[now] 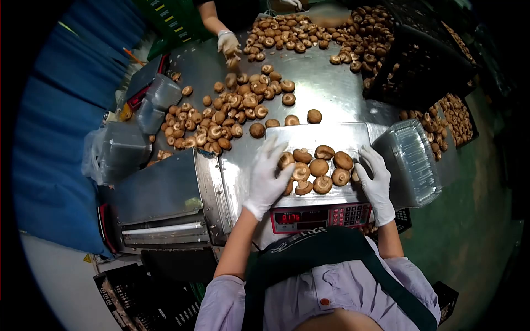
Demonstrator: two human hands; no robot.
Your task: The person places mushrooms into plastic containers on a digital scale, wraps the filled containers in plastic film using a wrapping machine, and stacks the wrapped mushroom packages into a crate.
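A clear plastic tray (346,156) of brown shiitake mushrooms (319,167) rests on the steel platform of a red digital scale (323,217), whose display shows 0.175. My left hand (267,179), in a white glove, lies along the tray's left side, fingers stretched out and thumb apart near the mushrooms. On the opposite side, my gloved right hand (376,181) has its fingers spread, with the thumb over the tray's edge beside a mushroom. Neither hand is visibly closed around anything, though some fingertips are partly hidden.
A stack of clear trays (408,165) stands right of the scale; more clear trays (124,149) are at left. Loose mushrooms (232,110) cover the steel table (326,91) ahead. A co-worker's gloved hand (228,44) reaches over them. A black crate (422,60) stands back right.
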